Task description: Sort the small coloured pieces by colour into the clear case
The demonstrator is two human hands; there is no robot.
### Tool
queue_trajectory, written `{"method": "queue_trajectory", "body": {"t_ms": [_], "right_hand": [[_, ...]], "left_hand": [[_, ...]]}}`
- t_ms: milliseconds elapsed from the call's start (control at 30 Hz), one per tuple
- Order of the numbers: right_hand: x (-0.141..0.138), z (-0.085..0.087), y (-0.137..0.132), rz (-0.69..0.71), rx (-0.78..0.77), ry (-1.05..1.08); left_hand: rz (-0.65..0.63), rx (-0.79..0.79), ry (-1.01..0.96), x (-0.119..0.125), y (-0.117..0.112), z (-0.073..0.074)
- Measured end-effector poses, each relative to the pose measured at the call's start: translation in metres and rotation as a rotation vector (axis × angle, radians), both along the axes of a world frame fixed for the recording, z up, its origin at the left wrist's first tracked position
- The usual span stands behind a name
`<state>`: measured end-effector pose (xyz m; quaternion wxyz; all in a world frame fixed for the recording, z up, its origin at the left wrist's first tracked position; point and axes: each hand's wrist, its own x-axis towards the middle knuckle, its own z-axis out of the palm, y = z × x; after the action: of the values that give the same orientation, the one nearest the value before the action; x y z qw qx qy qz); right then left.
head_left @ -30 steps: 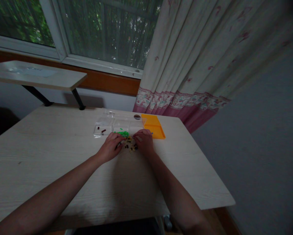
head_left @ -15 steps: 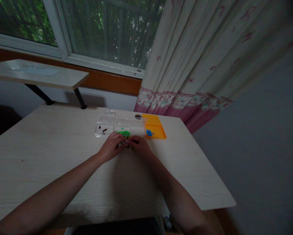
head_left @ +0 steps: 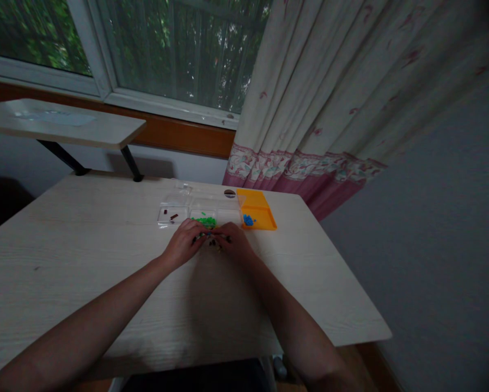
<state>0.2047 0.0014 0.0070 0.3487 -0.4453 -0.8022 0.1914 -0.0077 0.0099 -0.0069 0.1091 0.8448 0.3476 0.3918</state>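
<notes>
At the left rear of the pale surface (head_left: 85, 261), a raised shelf (head_left: 114, 130) stands on black legs (head_left: 130, 162), and some clear plastic (head_left: 67, 117) lies on it. To the right of this shelf, one clear box (head_left: 159, 218) with compartments rests on the surface; its left compartment contains a few dark red pieces (head_left: 173, 216). Just before the box is the left hand (head_left: 184, 239), its fingers curved toward the thumb. Behind these fingers, in the middle compartment, lie many green pieces (head_left: 207, 221). Between the two hands there is a small pile of dark and yellowish pieces (head_left: 212, 243), partly covered by the fingers. The right hand (head_left: 234, 240) is on the other side, with bent fingers, and its fingertips almost meet those of the left hand above the pile. I cannot tell if either hand grips a piece, because the fingers hide this. Next to the right hand, blue pieces (head_left: 248, 220) lie inside an orange box (head_left: 264, 219), which is opened. Farther right, a flowered curtain (head_left: 297, 109) hangs behind the surface.
</notes>
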Motion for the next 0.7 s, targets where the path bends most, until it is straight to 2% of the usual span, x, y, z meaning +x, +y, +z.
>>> {"method": "queue_trajectory", "body": {"t_ms": [333, 500, 700], "right_hand": [[0.0019, -0.0095, 0.0063, 0.055, 0.337, -0.225], [0.0005, -0.0092, 0.004, 0.028, 0.359, -0.265], [0.0067, -0.0071, 0.0077, -0.033, 0.327, -0.177]], "left_hand": [[-0.008, -0.008, 0.027, 0.0003, 0.0013, -0.001], [-0.007, -0.004, 0.054, 0.0004, 0.0021, -0.0017], [-0.003, -0.006, 0.037, 0.0006, 0.001, 0.001]]}}
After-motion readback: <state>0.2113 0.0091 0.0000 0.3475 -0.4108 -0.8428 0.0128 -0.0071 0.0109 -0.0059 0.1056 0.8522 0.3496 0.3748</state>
